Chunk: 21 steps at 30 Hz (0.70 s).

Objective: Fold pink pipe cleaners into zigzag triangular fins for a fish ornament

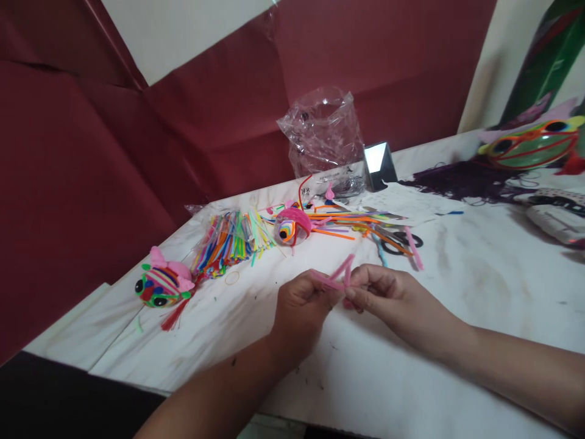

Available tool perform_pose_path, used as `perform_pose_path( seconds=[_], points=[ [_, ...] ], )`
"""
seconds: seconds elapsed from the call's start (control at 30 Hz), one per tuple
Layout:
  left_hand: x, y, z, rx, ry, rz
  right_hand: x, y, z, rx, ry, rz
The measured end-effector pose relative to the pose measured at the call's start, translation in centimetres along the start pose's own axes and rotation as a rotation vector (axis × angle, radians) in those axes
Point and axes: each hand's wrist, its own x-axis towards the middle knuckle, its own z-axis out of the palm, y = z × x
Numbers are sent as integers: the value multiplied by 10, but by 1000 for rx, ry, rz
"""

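Above the front of the table, my left hand point(304, 305) and my right hand point(381, 292) are close together, both closed on a pink pipe cleaner point(340, 272). It is bent into a folded, angular shape, with a loop standing up between my fingers. Its ends are partly hidden by my fingertips. Just beyond my hands sits a round craft piece point(293, 225) with a pink fuzzy top, a striped eye and a red pipe cleaner sticking up. To the left lies a colourful fish-like craft point(162, 280) with black eyes, pink fins and a red tassel.
Bundled pipe cleaners point(228, 241) lie left of centre, and loose ones point(340, 216) spread beyond my hands. Black-handled scissors point(393, 244) lie among them. Farther back are a clear plastic bag point(324, 134) and a small dark screen-like object point(380, 166). A larger craft point(532, 146) with purple strands stands right.
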Motion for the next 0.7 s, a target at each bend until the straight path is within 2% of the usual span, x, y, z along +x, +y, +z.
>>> perform_pose_path(
  seconds=[0.17, 0.33, 0.43, 0.7],
  points=[
    [2, 0, -1, 28, 62, -78, 1, -1, -1, -2, 23, 3],
    [6, -7, -6, 68, 159, -42, 2, -1, 0, -61, 52, -32],
    [8, -11, -9, 106, 170, -25, 1, -1, 0, -111, 70, -78],
    [13, -3, -16, -39, 164, -52, 6, -1, -2, -25, -49, 28]
  ],
)
